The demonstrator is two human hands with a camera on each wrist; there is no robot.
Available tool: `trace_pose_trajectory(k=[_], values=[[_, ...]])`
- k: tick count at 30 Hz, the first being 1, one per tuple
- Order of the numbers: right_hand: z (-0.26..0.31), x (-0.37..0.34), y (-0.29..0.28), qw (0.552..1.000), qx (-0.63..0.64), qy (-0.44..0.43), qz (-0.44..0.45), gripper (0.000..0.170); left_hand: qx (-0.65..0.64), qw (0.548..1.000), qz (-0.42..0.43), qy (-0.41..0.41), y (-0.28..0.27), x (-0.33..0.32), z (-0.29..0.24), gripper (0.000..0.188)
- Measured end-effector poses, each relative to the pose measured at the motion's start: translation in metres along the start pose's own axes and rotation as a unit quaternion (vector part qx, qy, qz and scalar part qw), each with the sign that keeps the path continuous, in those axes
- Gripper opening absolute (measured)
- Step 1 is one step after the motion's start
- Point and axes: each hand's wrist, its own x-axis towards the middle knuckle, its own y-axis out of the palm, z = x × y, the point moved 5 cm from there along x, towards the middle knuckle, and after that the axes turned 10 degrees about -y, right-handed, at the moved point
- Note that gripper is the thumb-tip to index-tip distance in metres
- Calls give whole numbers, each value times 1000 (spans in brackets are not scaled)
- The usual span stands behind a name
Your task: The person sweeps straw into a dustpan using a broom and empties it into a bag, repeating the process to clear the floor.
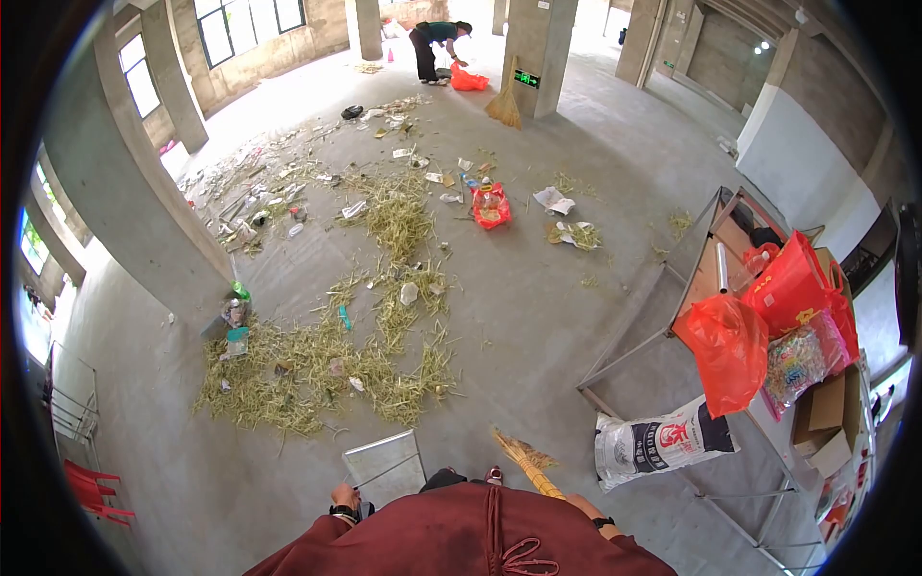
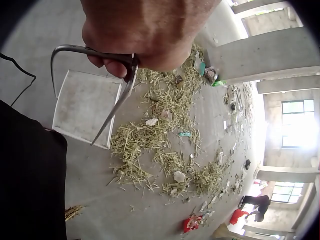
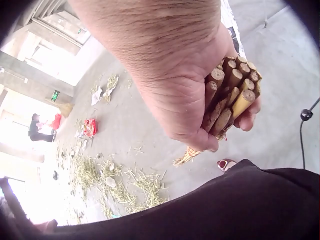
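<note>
My left hand (image 2: 150, 35) grips the bent metal handle (image 2: 95, 51) of a dustpan. Its pale, square pan (image 2: 86, 107) hangs below the fist, and in the head view the dustpan (image 1: 386, 468) shows just in front of my body. My right hand (image 3: 185, 100) is wrapped round the top of a straw broom, whose handle is a bundle of cut stalks (image 3: 235, 85). In the head view the broom (image 1: 528, 461) slants down with its bristles near the floor. Ahead of the dustpan lies a wide heap of green-yellow stalk scraps (image 1: 288, 379), mixed with bits of paper and plastic.
A stuffed white sack (image 1: 663, 440) and a metal-framed table with red bags (image 1: 725, 350) stand to the right. A concrete pillar (image 1: 125, 182) rises on the left. An open red bag (image 1: 491, 205) sits mid-floor. Farther back, a person (image 1: 437, 48) bends over another red bag (image 1: 469, 79).
</note>
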Motion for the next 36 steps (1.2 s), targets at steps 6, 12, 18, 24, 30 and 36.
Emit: trace_pose_trajectory(k=[6,12,18,24,30,36], values=[[10,-4,-6,1000,11,13,14,71,85,996,11,-29,1,7,2,17],[12,2,-6,1000,-12,0,14,68,124,990,48,-37,-1,1,-2,10],[18,-2,-8,1000,-4,-14,15,68,146,978,101,-112,-5,15,19,24],[-1,13,4,999,-11,-48,-7,63,-414,829,48,-372,-2,-5,26,22],[9,0,-7,1000,-8,13,17,63,-628,737,83,-236,13,2,15,24],[1,10,-4,1000,4,11,5,69,-586,757,123,-262,20,11,18,21]])
